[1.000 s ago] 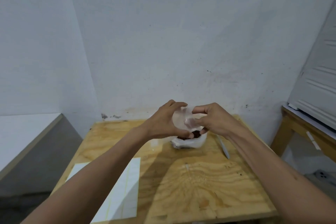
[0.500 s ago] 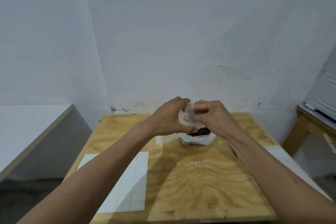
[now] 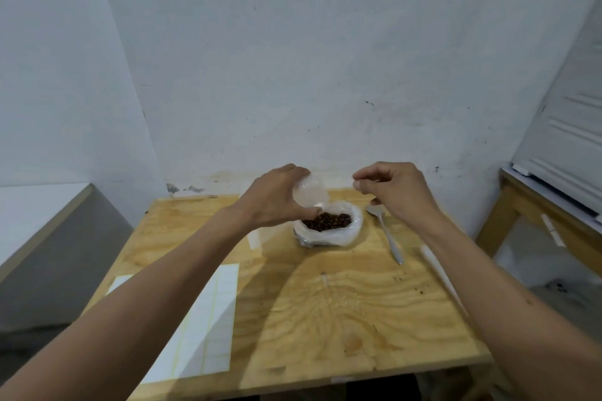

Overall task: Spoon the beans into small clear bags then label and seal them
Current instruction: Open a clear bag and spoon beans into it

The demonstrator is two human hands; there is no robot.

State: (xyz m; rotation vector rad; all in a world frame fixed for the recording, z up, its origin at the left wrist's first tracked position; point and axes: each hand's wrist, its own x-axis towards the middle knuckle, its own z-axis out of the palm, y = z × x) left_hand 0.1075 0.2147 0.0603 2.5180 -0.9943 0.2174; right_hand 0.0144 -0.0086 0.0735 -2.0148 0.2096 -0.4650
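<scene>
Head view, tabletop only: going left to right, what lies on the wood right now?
Sheet of white labels → small clear bags held up in the left hand → open bag of beans → spoon → white pen, partly behind the right forearm.

The tabletop (image 3: pixel 325 319) is bare plywood, matt, with strong wavy grain and a few dark specks. The spoon (image 3: pixel 387 234) is shiny metal. The open bag (image 3: pixel 329 234) of dark, dull beans (image 3: pixel 327 221) is thin, crinkled, cloudy plastic; the small bag (image 3: pixel 309 194) looks like the same filmy plastic. The label sheet (image 3: pixel 202 329) is smooth white paper.
</scene>
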